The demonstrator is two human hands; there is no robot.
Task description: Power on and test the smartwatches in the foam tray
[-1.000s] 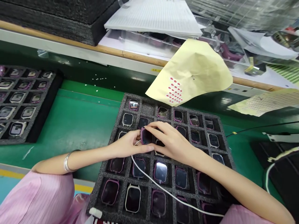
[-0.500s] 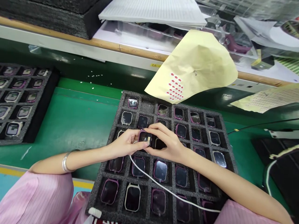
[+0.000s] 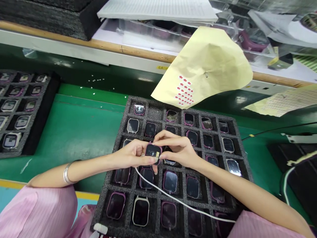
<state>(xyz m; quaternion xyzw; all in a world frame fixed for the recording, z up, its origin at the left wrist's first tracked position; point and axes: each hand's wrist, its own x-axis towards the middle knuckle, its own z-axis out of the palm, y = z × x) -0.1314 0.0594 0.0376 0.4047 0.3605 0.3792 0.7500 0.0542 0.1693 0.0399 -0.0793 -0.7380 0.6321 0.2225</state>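
Observation:
Above the middle of a dark foam tray (image 3: 99,216), a purple-rimmed watch (image 3: 151,150) with a small yellow sticker is held up. My left hand (image 3: 136,153) grips it from the left, thumb across its lower face. At its right edge, my right hand (image 3: 179,148) has its fingertips pinched against the rim. A white cable (image 3: 170,198) runs from beneath my left hand across the tray to the lower right. Purple-rimmed and cream-rimmed watches, such as one cream watch (image 3: 140,210), lie in the tray's compartments.
Another foam tray (image 3: 41,115) of watches stands at the left. A yellow paper (image 3: 210,62) with red arrow stickers hangs from the shelf edge (image 3: 138,51) over the tray's far side. Black foam blocks (image 3: 49,19) and stacked papers (image 3: 158,10) are on the shelf.
The watch has tilted and its face shows more fully. My right fingers have shifted along its right edge, and a fingertip now shows below it. The whole view has moved slightly.

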